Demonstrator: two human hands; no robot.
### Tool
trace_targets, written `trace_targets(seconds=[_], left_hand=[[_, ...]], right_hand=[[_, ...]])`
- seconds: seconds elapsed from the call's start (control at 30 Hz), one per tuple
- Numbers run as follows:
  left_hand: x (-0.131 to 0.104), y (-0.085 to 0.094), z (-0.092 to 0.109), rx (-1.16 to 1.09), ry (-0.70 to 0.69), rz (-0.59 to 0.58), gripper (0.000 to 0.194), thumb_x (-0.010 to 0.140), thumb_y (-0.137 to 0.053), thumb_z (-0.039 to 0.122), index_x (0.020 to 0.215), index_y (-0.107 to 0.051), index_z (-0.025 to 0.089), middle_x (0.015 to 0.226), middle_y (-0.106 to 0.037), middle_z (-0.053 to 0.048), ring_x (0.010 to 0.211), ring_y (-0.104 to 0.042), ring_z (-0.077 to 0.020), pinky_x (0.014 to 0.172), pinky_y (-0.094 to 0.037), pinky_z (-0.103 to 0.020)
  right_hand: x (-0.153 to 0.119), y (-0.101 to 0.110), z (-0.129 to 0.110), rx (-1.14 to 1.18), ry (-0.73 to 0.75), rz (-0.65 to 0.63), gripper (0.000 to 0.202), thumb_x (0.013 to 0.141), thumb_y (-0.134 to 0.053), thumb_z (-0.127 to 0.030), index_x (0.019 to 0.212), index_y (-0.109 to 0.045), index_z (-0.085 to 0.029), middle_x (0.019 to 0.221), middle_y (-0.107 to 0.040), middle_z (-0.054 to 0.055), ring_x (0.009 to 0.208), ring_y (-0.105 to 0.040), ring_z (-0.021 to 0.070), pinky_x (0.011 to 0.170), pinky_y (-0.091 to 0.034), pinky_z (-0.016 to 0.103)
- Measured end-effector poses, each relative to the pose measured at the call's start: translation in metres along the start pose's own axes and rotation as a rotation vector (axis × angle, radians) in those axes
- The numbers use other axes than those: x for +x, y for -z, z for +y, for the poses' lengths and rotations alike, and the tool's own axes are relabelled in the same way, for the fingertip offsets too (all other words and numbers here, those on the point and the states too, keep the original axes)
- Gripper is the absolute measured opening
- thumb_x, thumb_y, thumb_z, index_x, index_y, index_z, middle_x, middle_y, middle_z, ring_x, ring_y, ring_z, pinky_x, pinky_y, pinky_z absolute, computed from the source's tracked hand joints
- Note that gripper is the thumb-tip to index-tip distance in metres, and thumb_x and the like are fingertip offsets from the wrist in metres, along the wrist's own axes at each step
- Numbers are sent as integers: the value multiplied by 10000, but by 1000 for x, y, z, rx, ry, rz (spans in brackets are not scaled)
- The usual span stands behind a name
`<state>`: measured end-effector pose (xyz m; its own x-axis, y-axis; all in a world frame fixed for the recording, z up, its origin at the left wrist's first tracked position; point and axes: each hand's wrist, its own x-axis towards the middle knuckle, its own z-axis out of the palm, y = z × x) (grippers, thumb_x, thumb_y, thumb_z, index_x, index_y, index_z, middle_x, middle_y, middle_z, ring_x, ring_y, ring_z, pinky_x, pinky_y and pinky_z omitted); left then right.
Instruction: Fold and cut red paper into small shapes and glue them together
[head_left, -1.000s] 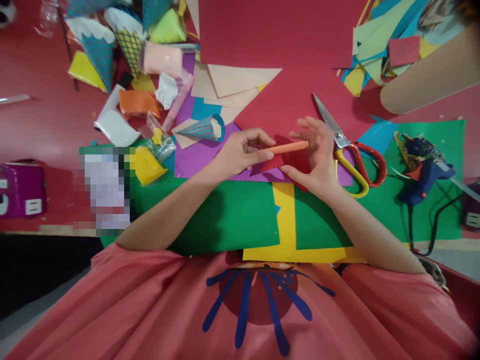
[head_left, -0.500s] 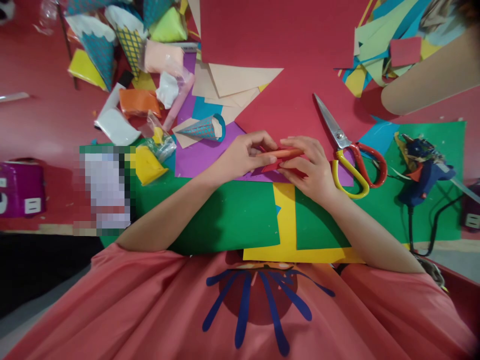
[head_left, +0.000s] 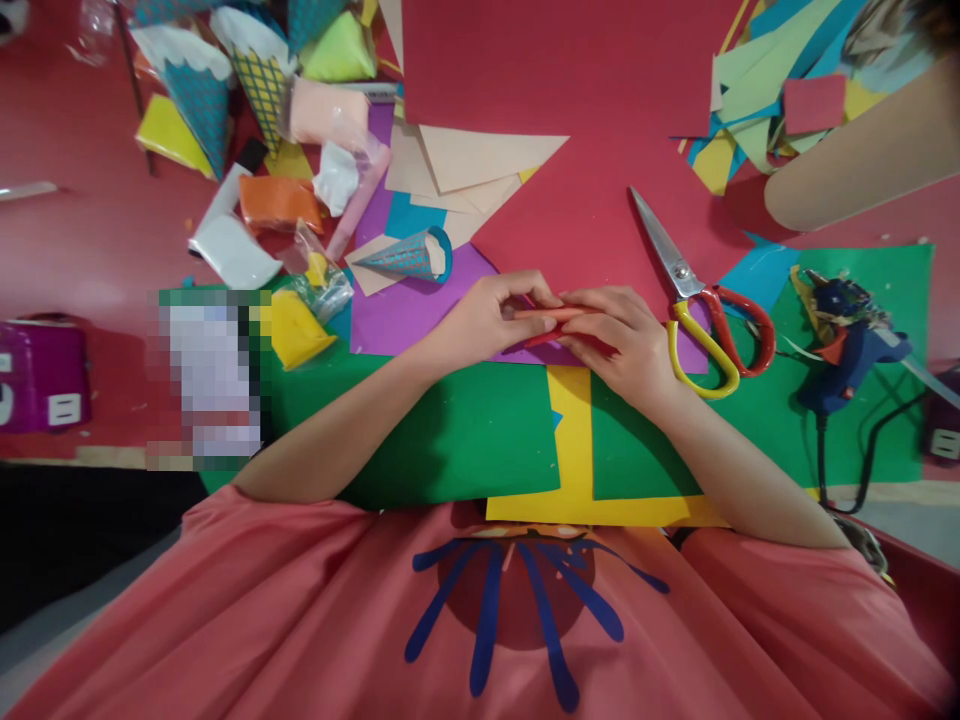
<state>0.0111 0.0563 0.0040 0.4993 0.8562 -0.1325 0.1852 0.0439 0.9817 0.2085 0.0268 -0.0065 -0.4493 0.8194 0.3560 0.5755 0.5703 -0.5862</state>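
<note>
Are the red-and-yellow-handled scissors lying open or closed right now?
Closed. The red-and-yellow-handled scissors lie flat on the red paper sheet; the blades show as one silver strip and the handle loops sit together. Neither hand touches them.

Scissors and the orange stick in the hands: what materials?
Scissors: bare metal blades by their grey sheen; glossy red and yellow handles, likely plastic. Orange stick, pinched between left hand and right hand: matte, probably rolled paper or clay; unclear.

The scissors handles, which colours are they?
The scissors have one yellow and one red handle, seen in the head view.
</note>
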Motion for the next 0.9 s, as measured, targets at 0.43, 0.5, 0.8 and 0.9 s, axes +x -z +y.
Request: trace_targets(seconds=[0.43,0.5,0.8,0.9], left_hand=[[-6,1,-1,231,-148,-42,266,825,-587,414,864,-634,155,809,-656,-21,739,-593,-123,641,-438,-233],[-7,-1,-1,268,-169,-37,299,771,-662,424,880,-629,148,820,-658,-18,734,-588,-117,633,-429,-222],[-4,-5,-9,386,-196,-7,103,801,-590,203,891,-618,163,828,-652,-11,750,-598,-111,659,-435,-217],[-4,-3,-10,404,-222,-1,79,820,-593,215,874,-619,164,820,-643,-15,744,-591,-114,668,-436,-227]], right_hand=[[-2,0,-5,22,-46,42,106,902,-575,-304,877,-661,-247,1036,-718,48,963,-672,207,829,-537,417],[-1,1,-5,45,-47,61,85,889,-595,-293,870,-659,-241,1007,-715,50,949,-673,206,825,-541,409],[1,2,-7,76,-116,77,70,873,-612,-296,871,-650,-238,944,-719,48,925,-677,218,839,-548,418],[2,3,-7,119,-159,70,124,868,-615,-305,964,-635,-229,970,-724,65,935,-682,224,834,-551,405]])
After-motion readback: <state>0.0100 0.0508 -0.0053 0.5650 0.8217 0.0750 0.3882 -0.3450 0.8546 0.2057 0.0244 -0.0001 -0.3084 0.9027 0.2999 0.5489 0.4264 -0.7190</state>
